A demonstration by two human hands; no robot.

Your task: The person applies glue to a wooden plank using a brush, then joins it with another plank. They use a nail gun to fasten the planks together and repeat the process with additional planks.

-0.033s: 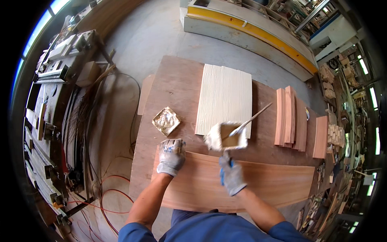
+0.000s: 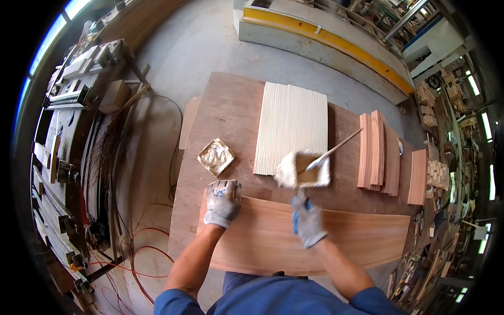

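Two gloved hands rest on the long veneer sheet (image 2: 315, 239) at the near table edge: the left hand (image 2: 222, 202) lies pressed flat on its corner, and the right hand (image 2: 307, 220) looks closed near the glue-crusted tub (image 2: 304, 170). A knock could tip the tub and its stick (image 2: 336, 149), smearing the white board (image 2: 291, 128).

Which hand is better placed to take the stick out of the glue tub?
Right. The right hand sits just below the white tub, whose stick leans up to the right. The left hand is further left, pressing the far left corner of the reddish veneer sheet.
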